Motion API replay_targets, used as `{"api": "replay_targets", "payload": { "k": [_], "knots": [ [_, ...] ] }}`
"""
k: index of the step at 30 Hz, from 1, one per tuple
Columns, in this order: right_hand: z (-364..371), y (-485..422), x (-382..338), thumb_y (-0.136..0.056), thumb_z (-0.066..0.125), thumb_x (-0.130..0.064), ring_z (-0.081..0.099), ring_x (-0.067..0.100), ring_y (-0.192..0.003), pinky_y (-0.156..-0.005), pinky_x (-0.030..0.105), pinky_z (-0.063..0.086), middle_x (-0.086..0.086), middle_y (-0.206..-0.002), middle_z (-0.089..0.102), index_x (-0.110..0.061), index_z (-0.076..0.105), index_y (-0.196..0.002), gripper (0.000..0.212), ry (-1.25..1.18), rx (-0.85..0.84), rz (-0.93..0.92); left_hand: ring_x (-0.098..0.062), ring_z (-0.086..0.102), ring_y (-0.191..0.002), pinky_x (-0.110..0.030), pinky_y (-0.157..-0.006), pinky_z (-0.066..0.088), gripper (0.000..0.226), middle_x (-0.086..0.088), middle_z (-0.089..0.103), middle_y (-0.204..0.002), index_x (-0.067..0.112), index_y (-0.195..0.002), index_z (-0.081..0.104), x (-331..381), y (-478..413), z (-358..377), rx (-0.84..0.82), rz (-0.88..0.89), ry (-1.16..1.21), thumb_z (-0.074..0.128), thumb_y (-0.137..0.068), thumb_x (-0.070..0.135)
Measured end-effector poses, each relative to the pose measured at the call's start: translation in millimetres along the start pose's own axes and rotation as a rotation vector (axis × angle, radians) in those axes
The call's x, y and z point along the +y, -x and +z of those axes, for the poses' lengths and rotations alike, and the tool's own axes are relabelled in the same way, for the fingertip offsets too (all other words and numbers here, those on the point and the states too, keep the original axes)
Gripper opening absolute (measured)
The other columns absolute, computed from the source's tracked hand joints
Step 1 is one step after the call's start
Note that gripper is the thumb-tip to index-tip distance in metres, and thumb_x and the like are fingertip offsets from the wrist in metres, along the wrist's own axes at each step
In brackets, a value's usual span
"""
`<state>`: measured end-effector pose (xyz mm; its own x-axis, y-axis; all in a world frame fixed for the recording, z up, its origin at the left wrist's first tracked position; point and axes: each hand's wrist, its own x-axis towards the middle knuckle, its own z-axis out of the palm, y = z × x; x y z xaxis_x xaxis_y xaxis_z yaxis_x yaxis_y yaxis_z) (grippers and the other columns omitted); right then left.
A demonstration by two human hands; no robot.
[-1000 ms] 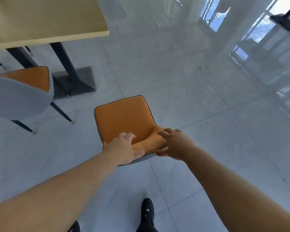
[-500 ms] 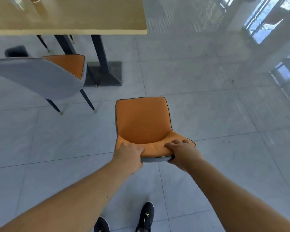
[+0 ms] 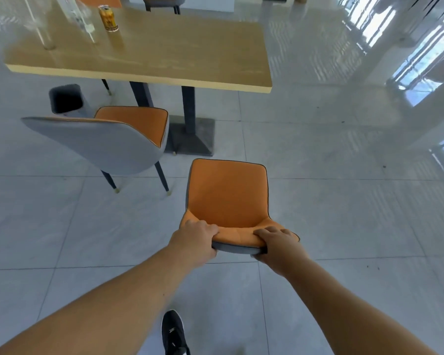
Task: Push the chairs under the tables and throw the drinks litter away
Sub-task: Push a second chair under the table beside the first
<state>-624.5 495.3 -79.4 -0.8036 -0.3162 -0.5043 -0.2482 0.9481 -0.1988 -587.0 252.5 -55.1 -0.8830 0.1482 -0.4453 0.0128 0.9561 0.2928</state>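
An orange-seated chair [image 3: 227, 193] with a grey shell stands on the tiled floor in front of me, its seat facing the wooden table [image 3: 180, 60]. My left hand [image 3: 194, 240] and my right hand [image 3: 277, 243] both grip the top edge of its backrest. A second orange and grey chair [image 3: 105, 142] stands to the left, pulled out from the table and turned aside. On the table's far left stand a gold drinks can [image 3: 108, 18], a clear plastic bottle [image 3: 75, 12] and a clear cup [image 3: 42, 26].
A dark grey waste bin [image 3: 66, 99] stands on the floor under the table's left side. The table's dark pedestal base [image 3: 190, 138] lies just beyond the held chair. More chairs and tables are at the far top. My black shoe [image 3: 173, 334] is below.
My hands went from reaching for the backrest to gripping it. The view has risen and the table has come closer, so its top and the drinks litter now show.
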Motion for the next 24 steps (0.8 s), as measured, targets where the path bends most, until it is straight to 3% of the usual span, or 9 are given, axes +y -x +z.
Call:
{"api": "replay_targets", "payload": {
  "k": [9, 24],
  "knots": [
    [-49, -102, -43, -0.091, 0.067, -0.06, 0.043, 0.032, -0.135, -0.105, 0.045, 0.045, -0.006, -0.144, 0.052, -0.038, 0.049, -0.144, 0.06, 0.009, -0.008, -0.003, -0.023, 0.053, -0.111, -0.043, -0.087, 0.054, 0.039, 0.003, 0.059, -0.119, 0.032, -0.129, 0.058, -76, -78, -59, 0.002, 0.007, -0.013, 0.063, -0.093, 0.045],
    [-145, -263, -34, -0.092, 0.065, -0.06, 0.048, 0.033, -0.128, -0.098, 0.046, 0.049, -0.003, -0.135, 0.059, -0.035, 0.053, -0.14, 0.056, 0.058, -0.017, -0.092, -0.019, 0.048, -0.109, -0.047, -0.087, 0.054, 0.041, 0.006, 0.054, -0.114, 0.038, -0.127, 0.053, -119, -227, -140, -0.011, -0.082, 0.017, 0.065, -0.089, 0.044]
  ]
}}
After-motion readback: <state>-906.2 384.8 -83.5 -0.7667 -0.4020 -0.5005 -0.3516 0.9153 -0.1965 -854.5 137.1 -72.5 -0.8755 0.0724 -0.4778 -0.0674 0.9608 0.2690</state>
